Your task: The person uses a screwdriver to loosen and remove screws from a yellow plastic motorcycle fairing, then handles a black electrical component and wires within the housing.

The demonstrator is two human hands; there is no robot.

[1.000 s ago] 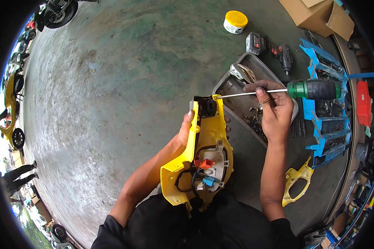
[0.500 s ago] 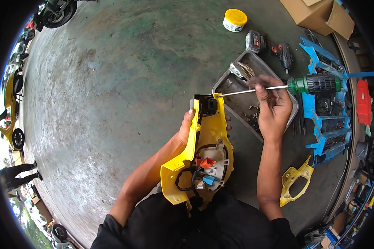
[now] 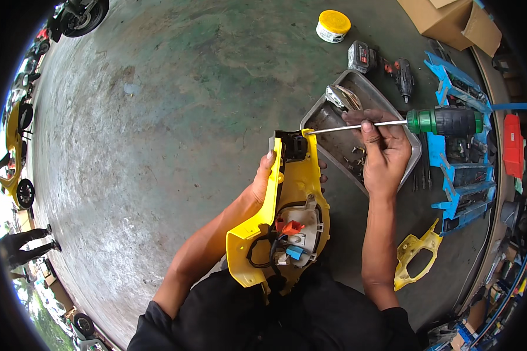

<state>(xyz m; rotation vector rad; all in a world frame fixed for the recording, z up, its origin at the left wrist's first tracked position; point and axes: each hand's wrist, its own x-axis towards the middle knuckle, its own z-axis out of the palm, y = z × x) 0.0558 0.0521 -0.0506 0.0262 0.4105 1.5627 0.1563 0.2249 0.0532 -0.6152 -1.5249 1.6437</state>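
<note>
My left hand (image 3: 263,178) is wrapped around a yellow plastic motorcycle cover (image 3: 301,175) from beneath, its thumb on the left edge and fingertips showing at the right. A black fitting (image 3: 294,146) sits at the cover's far end. Nearer me, a pale gauge housing (image 3: 303,225) with red, blue and white connectors is set in it. In my right hand (image 3: 386,155), the thumb and fingers pinch the shaft of a long screwdriver (image 3: 357,127). Its green and black handle points right, and its tip meets the cover's far right corner.
Behind my right hand lies a grey metal tray (image 3: 328,140) with small screws and a shiny part. A cordless driver (image 3: 401,79), a battery (image 3: 362,57), a yellow-lidded tub (image 3: 333,26) and a blue toolbox (image 3: 459,181) stand around it. Another yellow frame (image 3: 417,257) rests at the right.
The screwdriver's handle has turned about its axis, and my right fingers have shifted slightly on the shaft. The tip stays at the same corner; my left hand keeps its hold on the cover.
</note>
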